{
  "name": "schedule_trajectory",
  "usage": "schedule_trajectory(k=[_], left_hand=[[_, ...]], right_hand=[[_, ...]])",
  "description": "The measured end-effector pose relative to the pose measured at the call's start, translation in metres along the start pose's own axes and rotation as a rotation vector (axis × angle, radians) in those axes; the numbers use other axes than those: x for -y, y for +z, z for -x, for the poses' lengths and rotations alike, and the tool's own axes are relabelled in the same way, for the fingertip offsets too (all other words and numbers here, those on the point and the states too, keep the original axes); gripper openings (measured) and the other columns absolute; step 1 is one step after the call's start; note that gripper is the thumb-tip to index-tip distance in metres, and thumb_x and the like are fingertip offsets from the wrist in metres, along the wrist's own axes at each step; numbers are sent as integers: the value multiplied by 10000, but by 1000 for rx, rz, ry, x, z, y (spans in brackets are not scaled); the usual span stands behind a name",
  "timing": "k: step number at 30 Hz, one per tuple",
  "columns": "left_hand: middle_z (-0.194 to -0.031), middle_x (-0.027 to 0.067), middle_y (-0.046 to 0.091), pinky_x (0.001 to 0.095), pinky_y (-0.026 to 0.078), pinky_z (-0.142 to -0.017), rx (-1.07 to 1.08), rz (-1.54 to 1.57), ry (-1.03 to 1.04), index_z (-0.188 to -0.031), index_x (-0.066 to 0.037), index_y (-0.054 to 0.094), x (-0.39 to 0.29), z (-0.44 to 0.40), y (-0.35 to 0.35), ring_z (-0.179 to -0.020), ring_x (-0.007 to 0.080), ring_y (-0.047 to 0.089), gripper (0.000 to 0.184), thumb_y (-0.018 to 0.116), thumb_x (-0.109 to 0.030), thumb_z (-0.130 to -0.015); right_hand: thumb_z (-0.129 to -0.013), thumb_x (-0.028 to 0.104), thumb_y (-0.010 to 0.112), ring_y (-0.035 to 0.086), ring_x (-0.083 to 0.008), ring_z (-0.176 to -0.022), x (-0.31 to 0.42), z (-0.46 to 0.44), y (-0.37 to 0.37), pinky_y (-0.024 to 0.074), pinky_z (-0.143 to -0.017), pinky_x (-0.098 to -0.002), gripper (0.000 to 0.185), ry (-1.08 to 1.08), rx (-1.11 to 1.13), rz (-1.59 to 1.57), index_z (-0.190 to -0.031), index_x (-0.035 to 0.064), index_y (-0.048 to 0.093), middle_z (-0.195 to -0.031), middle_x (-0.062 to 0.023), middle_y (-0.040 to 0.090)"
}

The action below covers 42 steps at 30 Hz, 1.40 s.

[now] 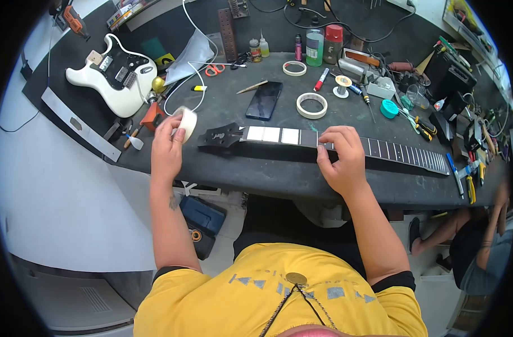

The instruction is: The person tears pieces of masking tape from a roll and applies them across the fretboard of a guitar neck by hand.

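A guitar neck [380, 149] lies across the front of the dark workbench, its black headstock [220, 136] to the left. White strips [272, 135] cover several spaces of the fretboard near the headstock. My left hand [169, 146] is closed on a roll of masking tape [185, 123], held left of the headstock. Over the middle of the neck is my right hand [343, 154], thumb and fingertips bent together at the fretboard; what they hold, if anything, is too small to make out.
Behind the neck lie a phone [264, 101], another tape roll [311, 105] and a solder spool [342, 84]. A white guitar body [119, 76] rests at the back left. Pliers [470, 188] and a pen lie at the right. Another person [481, 253] sits at the lower right.
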State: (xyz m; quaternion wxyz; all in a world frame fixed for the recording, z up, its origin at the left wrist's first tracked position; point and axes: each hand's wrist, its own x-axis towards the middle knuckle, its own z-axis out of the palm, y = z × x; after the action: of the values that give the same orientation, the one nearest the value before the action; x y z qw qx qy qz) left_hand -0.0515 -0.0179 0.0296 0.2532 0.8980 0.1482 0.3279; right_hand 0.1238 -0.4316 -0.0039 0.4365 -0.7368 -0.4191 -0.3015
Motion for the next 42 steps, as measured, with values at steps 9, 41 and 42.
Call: schedule_trajectory(k=[9,41,42], left_hand=[[-1197,118,796,333,567,-999,264,801,163,-1345,34,678,-131,45,19,-1067,174,735,285,639,-224,-1230],[-1058,139,776,372,575,-854,106,468,538,-1209,19,735,-195,76,32,-933,275,726,173,725,-144,-1152],[-1051,134,770,362,568,-843,119,473,524,-1209,20,733,-195,76,33,-920,263,719,172,722,-143,-1155]], right_hand=[[-913,89,840,751,-385,-1160,86,-42,-22,599,-1025,-454,245,89,30,-404,-1132,11,761,-1210,-163,779],[-972,34,876,771,-303,-1213,107,-40,-41,619,-1036,-421,170,-73,36,-336,-1102,38,767,-1459,-163,786],[-974,40,877,775,-304,-1213,107,-39,-41,620,-1040,-423,173,-42,26,-366,-1107,38,766,-1465,-167,783]])
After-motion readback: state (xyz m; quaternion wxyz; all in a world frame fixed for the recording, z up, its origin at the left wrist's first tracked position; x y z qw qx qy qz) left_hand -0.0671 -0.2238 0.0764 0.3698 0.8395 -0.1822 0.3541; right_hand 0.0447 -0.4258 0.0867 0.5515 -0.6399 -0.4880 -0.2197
